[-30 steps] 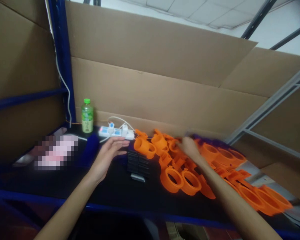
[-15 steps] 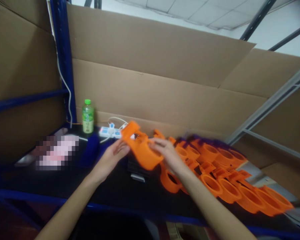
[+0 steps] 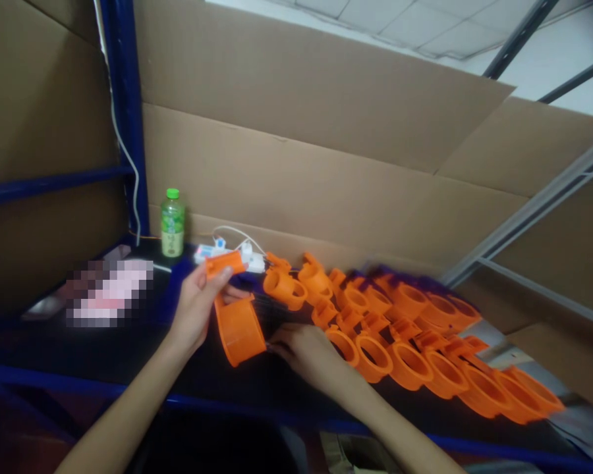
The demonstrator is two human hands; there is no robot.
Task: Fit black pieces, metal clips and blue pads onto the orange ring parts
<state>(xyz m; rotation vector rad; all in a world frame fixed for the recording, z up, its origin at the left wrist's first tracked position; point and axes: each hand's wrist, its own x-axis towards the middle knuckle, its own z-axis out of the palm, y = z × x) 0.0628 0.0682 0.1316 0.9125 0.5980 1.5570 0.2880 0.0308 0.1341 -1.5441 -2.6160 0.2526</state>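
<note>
A smooth orange plastic ring piece (image 3: pixel 237 322), a round collar with a flat tab on top, is held above the black shelf top (image 3: pixel 128 349). The left hand (image 3: pixel 195 306) pinches its tab, fingers closed. The right hand (image 3: pixel 301 349) lies low beside the collar, fingers loosely curled, beside rows of similar orange rings (image 3: pixel 415 342); whether it grips anything I cannot tell.

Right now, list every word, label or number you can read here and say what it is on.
None can be read.
Green-capped bottle: its label print is too small and blurred.
Power strip: no legible marking.
Orange part in the left hand: no visible text.
</note>
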